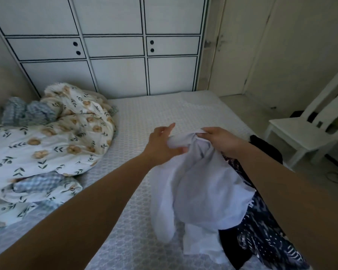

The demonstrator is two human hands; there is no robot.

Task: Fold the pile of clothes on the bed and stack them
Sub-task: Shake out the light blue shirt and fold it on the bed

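Both hands pinch the white garment (199,188) at its bunched top, left hand (162,145) fingers partly spread, right hand (217,141) fingers curled (pile (261,227) below), so uneven tension could drag it into the bed (141,117) crooked.

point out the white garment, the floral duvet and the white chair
white garment (199,184): head view, on the hanging middle of the cloth
floral duvet (53,141): head view, on its bunched top surface
white chair (295,131): head view, on the seat
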